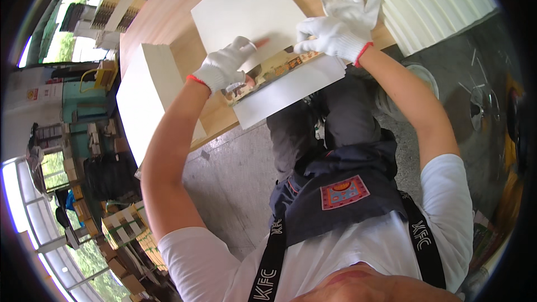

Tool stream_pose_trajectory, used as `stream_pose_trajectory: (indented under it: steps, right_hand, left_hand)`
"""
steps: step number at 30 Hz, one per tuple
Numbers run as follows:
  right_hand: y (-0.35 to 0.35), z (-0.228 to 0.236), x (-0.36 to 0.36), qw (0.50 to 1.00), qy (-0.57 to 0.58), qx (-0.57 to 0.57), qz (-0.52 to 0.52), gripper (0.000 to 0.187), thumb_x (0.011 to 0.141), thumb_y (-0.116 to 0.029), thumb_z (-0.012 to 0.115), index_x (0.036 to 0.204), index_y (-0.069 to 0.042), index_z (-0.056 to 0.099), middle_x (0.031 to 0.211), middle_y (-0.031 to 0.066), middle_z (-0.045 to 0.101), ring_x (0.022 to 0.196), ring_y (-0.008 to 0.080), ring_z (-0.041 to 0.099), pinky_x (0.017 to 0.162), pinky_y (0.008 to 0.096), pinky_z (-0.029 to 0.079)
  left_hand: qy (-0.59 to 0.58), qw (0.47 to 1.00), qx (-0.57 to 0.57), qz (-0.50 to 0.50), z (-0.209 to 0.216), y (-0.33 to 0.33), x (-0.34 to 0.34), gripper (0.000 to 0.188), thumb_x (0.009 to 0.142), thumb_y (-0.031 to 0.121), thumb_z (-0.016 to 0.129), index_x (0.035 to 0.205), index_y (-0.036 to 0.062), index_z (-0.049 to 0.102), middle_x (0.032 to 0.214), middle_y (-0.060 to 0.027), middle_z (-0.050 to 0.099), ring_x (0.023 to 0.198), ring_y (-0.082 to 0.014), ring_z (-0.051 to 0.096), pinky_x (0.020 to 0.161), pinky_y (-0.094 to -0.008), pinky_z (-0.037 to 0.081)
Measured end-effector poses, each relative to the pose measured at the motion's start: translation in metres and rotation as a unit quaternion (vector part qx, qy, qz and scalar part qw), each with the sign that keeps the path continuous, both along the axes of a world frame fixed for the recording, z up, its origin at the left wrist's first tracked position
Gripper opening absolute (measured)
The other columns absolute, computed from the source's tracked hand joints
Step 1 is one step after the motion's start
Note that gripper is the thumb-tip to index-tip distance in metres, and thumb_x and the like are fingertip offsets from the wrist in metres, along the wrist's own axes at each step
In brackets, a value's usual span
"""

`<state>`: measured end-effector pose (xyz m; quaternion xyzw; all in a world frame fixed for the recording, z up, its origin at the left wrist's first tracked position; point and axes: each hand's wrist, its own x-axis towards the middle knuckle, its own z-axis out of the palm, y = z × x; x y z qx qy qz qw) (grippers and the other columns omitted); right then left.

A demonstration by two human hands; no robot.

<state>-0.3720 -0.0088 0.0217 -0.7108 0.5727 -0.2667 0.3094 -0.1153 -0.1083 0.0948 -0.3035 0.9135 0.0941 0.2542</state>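
Both my hands wear white knit gloves with red cuffs. My left hand (225, 66) pinches the left end of a printed colourful strip (274, 70) that lies between two white sheets. A large white sheet (246, 11) lies on the wooden table (162, 14) above the strip, and a second white sheet (285, 90) hangs over the table's near edge below it. My right hand (338, 25) presses its fingers on the right end of the strip and the sheet. A red fingertip cover shows on my left forefinger.
A tall stack of white sheets (142, 92) stands at the table's left end. A fanned stack of pale sheets (425, 0) lies at the right. A white bowl-like object (422, 75) sits on the grey floor. Stacked cartons (126, 229) stand at the lower left.
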Motion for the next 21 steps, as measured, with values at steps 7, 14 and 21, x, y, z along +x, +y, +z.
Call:
stream_pose_trajectory:
  steps: [7, 14, 21]
  right_hand:
    - [0.007, -0.009, 0.004, 0.976, 0.132, -0.165, -0.05, 0.017, 0.091, -0.029, 0.063, 0.099, -0.013, 0.065, 0.096, 0.0044, 0.065, 0.094, 0.0211, 0.062, 0.083, 0.0354, 0.046]
    - [0.002, -0.042, -0.062, 0.873, 0.382, -0.152, -0.263, 0.024, 0.097, -0.023, 0.053, 0.118, -0.017, 0.062, 0.114, 0.0059, 0.066, 0.11, 0.0282, 0.062, 0.095, 0.0453, 0.046]
    - [0.036, 0.005, -0.031, 0.89, 0.24, -0.369, 0.116, 0.02, 0.08, -0.013, 0.064, 0.099, -0.015, 0.071, 0.093, 0.0004, 0.062, 0.087, 0.0212, 0.062, 0.08, 0.0366, 0.048]
  left_hand:
    - [-0.208, 0.953, 0.032, -0.217, 0.018, 0.001, -0.074, 0.109, 0.067, 0.021, 0.087, 0.154, 0.0438, 0.026, 0.141, -0.0103, 0.046, 0.108, -0.0319, 0.064, 0.086, -0.0427, 0.057]
    - [-0.17, 0.954, 0.049, -0.241, -0.009, -0.025, -0.063, 0.115, 0.061, 0.022, 0.09, 0.153, 0.0473, 0.026, 0.129, -0.0079, 0.05, 0.104, -0.0313, 0.064, 0.082, -0.0431, 0.056]
    - [-0.172, 0.952, 0.064, -0.246, 0.001, -0.019, -0.067, 0.098, 0.064, 0.021, 0.089, 0.148, 0.0263, 0.038, 0.141, -0.0086, 0.044, 0.111, -0.0317, 0.063, 0.089, -0.045, 0.055]
